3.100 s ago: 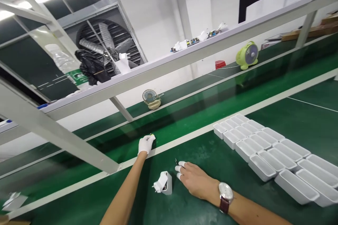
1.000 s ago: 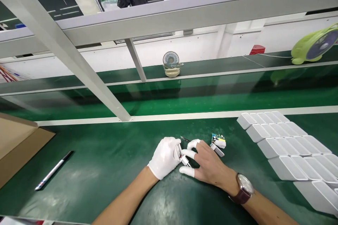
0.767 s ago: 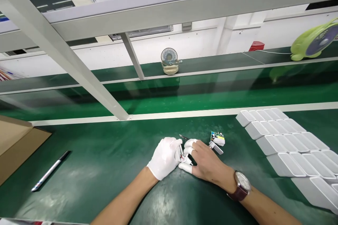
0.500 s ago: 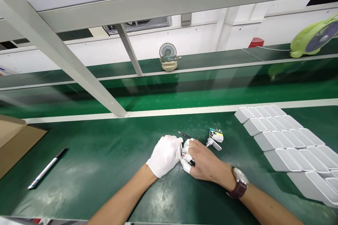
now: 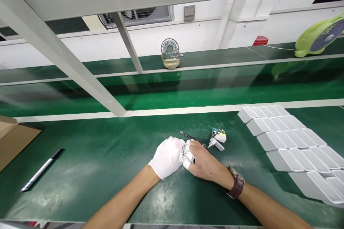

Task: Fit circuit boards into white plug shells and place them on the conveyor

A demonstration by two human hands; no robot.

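My left hand (image 5: 168,157), in a white glove, is closed at the middle of the green table (image 5: 107,150). Against it, my right hand (image 5: 200,159), with white finger covers and a watch (image 5: 236,183) on the wrist, is closed around a small white part (image 5: 190,156) with a dark end. Both sets of fingers meet at this part and hide most of it. Just beyond the right hand lie dark tweezers (image 5: 189,136). To their right are a white plug piece (image 5: 216,144) and a small circuit board (image 5: 218,134) with a white and yellow component.
Rows of white plastic trays (image 5: 285,139) stand at the right. A black and silver pen (image 5: 41,170) and a cardboard box (image 5: 18,141) are at the left. Behind the table run a metal frame (image 5: 80,78) and a shelf with a small fan (image 5: 170,53) and a green fan (image 5: 317,37).
My right hand has turned and drawn in closer to the left, covering more of the white part. More of the tweezers shows. The whole view has shifted slightly.
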